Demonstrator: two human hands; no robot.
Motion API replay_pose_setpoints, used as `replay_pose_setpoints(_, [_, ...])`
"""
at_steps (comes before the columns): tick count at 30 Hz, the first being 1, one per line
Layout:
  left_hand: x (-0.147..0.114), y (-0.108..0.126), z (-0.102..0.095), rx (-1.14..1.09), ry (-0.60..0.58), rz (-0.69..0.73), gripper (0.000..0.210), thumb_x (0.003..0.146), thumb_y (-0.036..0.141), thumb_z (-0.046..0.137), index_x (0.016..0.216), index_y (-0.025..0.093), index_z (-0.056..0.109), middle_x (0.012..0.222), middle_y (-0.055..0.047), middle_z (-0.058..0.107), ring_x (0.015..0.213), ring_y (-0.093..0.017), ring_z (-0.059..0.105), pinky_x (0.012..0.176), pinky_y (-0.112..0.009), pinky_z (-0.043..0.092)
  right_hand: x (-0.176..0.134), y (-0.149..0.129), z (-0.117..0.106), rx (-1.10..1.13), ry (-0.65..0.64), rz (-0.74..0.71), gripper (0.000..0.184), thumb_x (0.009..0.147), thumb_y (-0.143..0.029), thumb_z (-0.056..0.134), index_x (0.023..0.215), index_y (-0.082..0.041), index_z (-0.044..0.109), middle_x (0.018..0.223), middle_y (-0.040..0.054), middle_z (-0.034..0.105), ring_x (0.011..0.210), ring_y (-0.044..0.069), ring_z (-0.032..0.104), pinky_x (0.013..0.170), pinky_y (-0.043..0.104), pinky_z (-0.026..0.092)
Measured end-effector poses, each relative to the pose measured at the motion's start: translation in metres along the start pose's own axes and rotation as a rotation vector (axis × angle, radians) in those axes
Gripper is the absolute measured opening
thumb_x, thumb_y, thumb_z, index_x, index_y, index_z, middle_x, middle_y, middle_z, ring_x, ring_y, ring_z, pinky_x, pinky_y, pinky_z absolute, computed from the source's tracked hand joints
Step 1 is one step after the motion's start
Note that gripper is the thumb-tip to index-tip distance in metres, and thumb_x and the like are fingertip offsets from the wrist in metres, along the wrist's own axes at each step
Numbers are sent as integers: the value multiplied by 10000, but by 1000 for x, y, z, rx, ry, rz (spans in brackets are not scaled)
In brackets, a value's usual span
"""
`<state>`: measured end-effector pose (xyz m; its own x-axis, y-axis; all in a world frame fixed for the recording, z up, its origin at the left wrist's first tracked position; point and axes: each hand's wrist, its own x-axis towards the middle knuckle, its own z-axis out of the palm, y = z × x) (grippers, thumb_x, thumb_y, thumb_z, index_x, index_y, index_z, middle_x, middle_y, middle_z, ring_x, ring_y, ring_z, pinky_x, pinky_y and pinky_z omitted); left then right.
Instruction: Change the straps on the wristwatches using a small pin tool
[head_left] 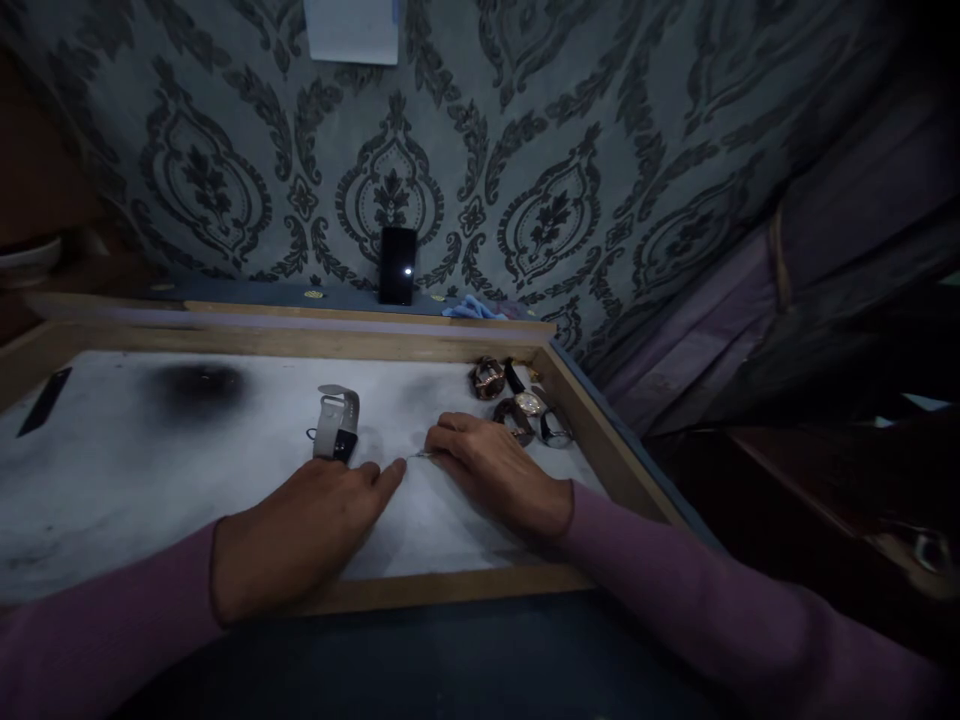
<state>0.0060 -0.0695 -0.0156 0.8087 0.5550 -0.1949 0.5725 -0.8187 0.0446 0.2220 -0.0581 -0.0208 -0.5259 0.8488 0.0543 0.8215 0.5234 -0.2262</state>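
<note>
My left hand (304, 525) is low over the white-lined tray (187, 480), right in front of a smartwatch with a light grey strap (328, 425). Its fingers are bent, and one digit reaches right to the end of a thin, pale metallic piece (420, 455), whose kind is too small to tell. On the other side of that piece, my right hand (499, 470) has its fingers closed on it. Several wristwatches (529, 403) lie beyond the right hand in the tray's far right corner, some with dark straps, one with a gold-toned case.
A wooden rim (360, 343) borders the tray. Behind it, a dark phone (397, 265) leans on the patterned wall beside a blue cloth (474, 308). A flat black strip (45, 402) lies at the tray's left. A purple curtain (697, 330) hangs at right.
</note>
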Motion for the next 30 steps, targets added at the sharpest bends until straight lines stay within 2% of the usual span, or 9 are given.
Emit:
replay_pose_setpoints(5, [0,0,1,-19,8,8,659,769,-46,467,1400,102,348,988,-106,666,769,-249,670,628,-357,520,2,2,3,-11,15,-1,126,905,-91,552,834,-141,644,854,50,626,773,148,537,622,246,309])
replay_pose_setpoints(9, [0,0,1,-11,8,4,661,773,-42,474,1400,135,368,961,-89,665,729,-227,659,620,-339,501,3,2,4,-37,23,-28,135,921,-106,533,886,-143,659,881,61,637,795,155,547,630,249,319])
replay_pose_setpoints(16, [-2,-1,3,-18,43,2,658,771,-39,455,1398,141,376,952,-71,652,716,-228,651,599,-343,490,1,3,2,-40,25,-68,144,920,-103,546,862,-148,670,831,52,618,757,141,544,608,242,311])
replay_pose_setpoints(25, [-3,-3,8,-31,58,17,655,780,-17,458,1407,135,344,995,-82,655,747,-235,662,613,-354,513,-1,2,-1,-42,-9,-43,135,923,-110,550,866,-147,666,866,57,634,782,151,558,629,248,334])
replay_pose_setpoints(30, [-3,-2,3,-52,8,-9,635,801,-14,443,1414,114,338,1030,-105,663,810,-240,673,676,-359,535,-2,2,-1,-31,-11,-43,129,924,-114,556,873,-145,671,880,61,642,801,156,570,642,250,347])
